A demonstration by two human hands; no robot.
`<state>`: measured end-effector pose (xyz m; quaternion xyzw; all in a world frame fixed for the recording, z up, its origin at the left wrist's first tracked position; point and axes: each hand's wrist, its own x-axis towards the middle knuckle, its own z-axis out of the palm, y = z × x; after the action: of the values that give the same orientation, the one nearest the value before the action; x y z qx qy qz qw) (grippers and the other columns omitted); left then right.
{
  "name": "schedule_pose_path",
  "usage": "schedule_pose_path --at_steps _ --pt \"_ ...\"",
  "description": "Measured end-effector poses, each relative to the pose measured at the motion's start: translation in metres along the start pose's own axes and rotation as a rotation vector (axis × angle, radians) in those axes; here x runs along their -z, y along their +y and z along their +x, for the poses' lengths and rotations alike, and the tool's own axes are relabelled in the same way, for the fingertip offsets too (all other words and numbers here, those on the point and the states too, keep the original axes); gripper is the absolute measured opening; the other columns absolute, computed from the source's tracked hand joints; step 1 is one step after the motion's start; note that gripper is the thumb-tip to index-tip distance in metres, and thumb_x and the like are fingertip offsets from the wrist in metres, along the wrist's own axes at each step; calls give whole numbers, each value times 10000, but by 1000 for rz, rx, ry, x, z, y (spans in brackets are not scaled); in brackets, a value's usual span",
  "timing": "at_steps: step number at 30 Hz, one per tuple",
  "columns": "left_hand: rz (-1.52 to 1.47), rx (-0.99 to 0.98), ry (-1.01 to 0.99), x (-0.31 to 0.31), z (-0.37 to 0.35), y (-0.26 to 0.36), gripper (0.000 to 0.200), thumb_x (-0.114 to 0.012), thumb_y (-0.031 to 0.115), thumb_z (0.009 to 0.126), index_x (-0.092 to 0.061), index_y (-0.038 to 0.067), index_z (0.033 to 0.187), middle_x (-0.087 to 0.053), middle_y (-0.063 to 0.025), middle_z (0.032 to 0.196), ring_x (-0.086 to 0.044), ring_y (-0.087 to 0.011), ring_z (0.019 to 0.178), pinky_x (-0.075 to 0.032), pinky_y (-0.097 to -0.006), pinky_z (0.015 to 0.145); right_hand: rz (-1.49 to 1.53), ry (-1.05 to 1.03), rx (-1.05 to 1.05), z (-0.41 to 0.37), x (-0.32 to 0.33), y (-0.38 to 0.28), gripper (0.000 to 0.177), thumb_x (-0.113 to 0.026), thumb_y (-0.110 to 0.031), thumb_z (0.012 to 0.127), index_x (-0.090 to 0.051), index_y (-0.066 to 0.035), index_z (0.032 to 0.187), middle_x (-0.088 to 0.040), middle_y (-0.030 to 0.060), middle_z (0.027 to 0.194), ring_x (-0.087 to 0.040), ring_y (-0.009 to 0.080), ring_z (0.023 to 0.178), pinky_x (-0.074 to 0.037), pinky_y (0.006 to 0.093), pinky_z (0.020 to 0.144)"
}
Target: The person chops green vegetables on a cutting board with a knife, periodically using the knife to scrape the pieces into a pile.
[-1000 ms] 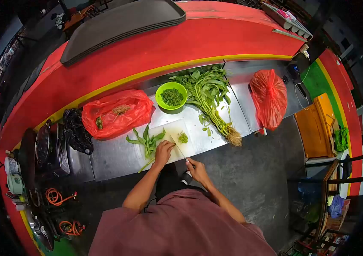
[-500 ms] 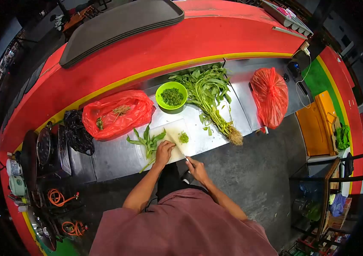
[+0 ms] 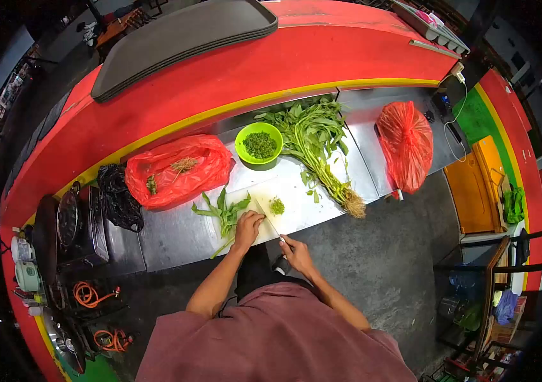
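Note:
My right hand [image 3: 296,253] is wrapped round the handle of a knife [image 3: 271,223], whose blade rests over the white cutting board [image 3: 289,219]. Left of the blade, my left hand [image 3: 247,229] presses its closed fingers on the stems of some leafy greens [image 3: 223,212] at the board's left side. A small heap of chopped greens [image 3: 277,206] lies right of the blade. Behind the board stands a green bowl [image 3: 259,160] of chopped greens. A large bunch of rooted greens [image 3: 312,153] lies to its right.
An open red plastic bag [image 3: 156,194] and a black bag [image 3: 118,197] are on the left of the steel counter [image 3: 169,239]. A tied red bag [image 3: 405,146] sits at the right. Dark trays [image 3: 182,48] are stacked on the red ledge beyond.
The whole view has shifted slightly. My hands and the knife show hardly any movement over the board.

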<state>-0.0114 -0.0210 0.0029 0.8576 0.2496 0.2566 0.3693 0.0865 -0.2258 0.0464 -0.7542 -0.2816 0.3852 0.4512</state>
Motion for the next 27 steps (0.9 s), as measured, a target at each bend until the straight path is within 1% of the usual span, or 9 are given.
schedule_pose_path --at_steps 1,5,7,11,14,17,19,22,27 --pt "-1 -1 -2 0 0 0 158 -684 2 886 -779 31 1009 -704 -137 921 -644 -354 896 -512 -439 818 7 -20 -31 0 1 -2 418 -595 -270 1056 -632 -21 1390 -736 293 1013 -726 265 829 -539 382 770" --pt "16 8 -18 -2 0 -4 151 -679 13 897 -775 29 1013 -700 -130 933 -644 -349 906 -512 -438 829 -29 23 22 -3 -6 6 410 -591 -259 1057 -632 -21 1388 -728 305 1088 -750 363 979 -551 406 838" --pt "5 28 -27 -3 -1 -5 149 -680 16 900 -771 29 1016 -699 -127 947 -646 -344 922 -515 -435 837 -70 111 205 3 -14 26 407 -611 -235 1060 -627 -2 1393 -672 149 757 -624 157 701 -532 357 704" --pt "8 9 -21 -3 -2 -7 144 -686 17 898 -770 29 1014 -697 -125 951 -648 -342 936 -517 -432 844 -83 173 332 15 -21 36 412 -616 -235 1054 -627 17 1380 -666 159 759 -616 167 702 -523 360 704" --pt "9 -11 -13 -3 0 -6 142 -694 18 892 -770 28 1012 -698 -124 954 -649 -344 935 -518 -429 845 -107 55 96 22 -13 15 441 -618 -268 1052 -621 0 1401 -639 105 734 -581 148 617 -507 355 616" --pt "7 12 -33 -1 -1 -5 142 -699 20 890 -771 24 1012 -699 -124 956 -649 -348 934 -515 -432 847 -21 7 -21 13 -5 -15 453 -612 -282 1056 -612 -12 1421 -599 63 696 -549 128 584 -481 340 574" --pt "15 0 -11 -1 -1 -3 132 -704 23 888 -767 18 1004 -697 -126 953 -649 -351 931 -513 -435 847 -47 31 -2 11 -13 6 462 -607 -291 1060 -605 -20 1433 -583 42 684 -546 121 586 -475 329 574" --pt "13 6 -10 -2 -1 -4 129 -707 22 886 -765 15 1000 -696 -128 952 -649 -353 932 -511 -436 851 -66 54 56 6 -12 11 445 -597 -282 1064 -616 -11 1416 -584 60 692 -556 113 608 -488 326 587" --pt "-17 7 -21 -1 -2 -7 139 -707 15 880 -762 10 1008 -696 -134 958 -648 -356 935 -512 -434 853 -107 96 148 7 -14 13 432 -588 -301 1057 -638 -22 1383 -694 239 826 -723 268 810 -545 407 789"
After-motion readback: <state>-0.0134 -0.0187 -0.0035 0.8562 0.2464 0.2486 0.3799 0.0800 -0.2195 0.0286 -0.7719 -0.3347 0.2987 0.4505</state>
